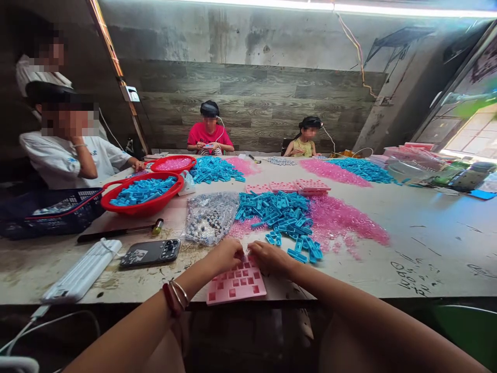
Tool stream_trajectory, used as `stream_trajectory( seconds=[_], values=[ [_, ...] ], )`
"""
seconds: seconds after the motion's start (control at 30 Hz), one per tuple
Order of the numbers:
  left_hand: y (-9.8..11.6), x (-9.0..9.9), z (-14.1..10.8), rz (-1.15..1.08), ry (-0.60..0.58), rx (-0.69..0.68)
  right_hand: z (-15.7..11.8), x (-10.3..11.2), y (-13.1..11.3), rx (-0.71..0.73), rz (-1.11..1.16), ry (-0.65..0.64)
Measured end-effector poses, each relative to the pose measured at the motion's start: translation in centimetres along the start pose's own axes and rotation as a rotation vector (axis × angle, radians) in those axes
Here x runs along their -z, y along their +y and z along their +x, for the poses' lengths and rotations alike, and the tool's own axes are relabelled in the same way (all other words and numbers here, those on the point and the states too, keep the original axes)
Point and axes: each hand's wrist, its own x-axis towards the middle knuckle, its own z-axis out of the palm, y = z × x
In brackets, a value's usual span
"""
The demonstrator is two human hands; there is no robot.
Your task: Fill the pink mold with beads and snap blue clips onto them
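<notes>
A pink tray with square holes point(235, 285) lies at the table's front edge. Over its far part my left hand point(228, 255) has its fingers bent together, and my right hand point(267, 256) is close beside it, fingers curled at the tray's far right corner. Whatever the fingertips hold is too small to make out. Just beyond my hands are a heap of blue plastic pieces point(277, 211), a spread of clear pink pieces point(345, 220) and a clear bag of small grey and white parts point(209, 217).
Left on the table point(419, 238) are a phone point(150, 253), a white power bank point(82, 270), a black tool point(120, 231), a red basket of blue pieces point(143, 207) and a dark blue basket point(50, 212). Several people are around the table. Pink trays point(298, 186) lie behind the heap.
</notes>
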Motion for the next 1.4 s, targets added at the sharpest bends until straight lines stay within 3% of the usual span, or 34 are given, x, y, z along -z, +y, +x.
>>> stream_trajectory(
  seconds=[0.33, 0.53, 0.87, 1.1, 1.27, 1.4],
  values=[
    [0.0, 0.3, 0.1, -0.038, -0.054, 0.06, 0.2, 0.7, 1.6, -0.161, 0.322, 0.254],
    [0.0, 0.1, 0.6, -0.066, 0.06, -0.039, -0.5, 1.6, 1.8, -0.159, 0.426, 0.341],
    [-1.4, 2.3, -0.8, -0.182, -0.026, 0.07, -1.5, 3.3, 0.0, 0.07, 0.357, 0.11],
    [-0.9, 1.6, 0.1, -0.148, -0.02, 0.169, 0.8, 2.4, -0.8, -0.006, 0.417, 0.264],
    [-0.9, 1.7, 0.6, -0.109, -0.073, 0.203, 2.3, 1.0, -0.6, -0.09, 0.537, 0.198],
    [-1.3, 1.6, 0.9, -0.081, -0.077, 0.078, 2.8, 0.7, -0.2, -0.129, 0.664, 0.152]
  ],
)
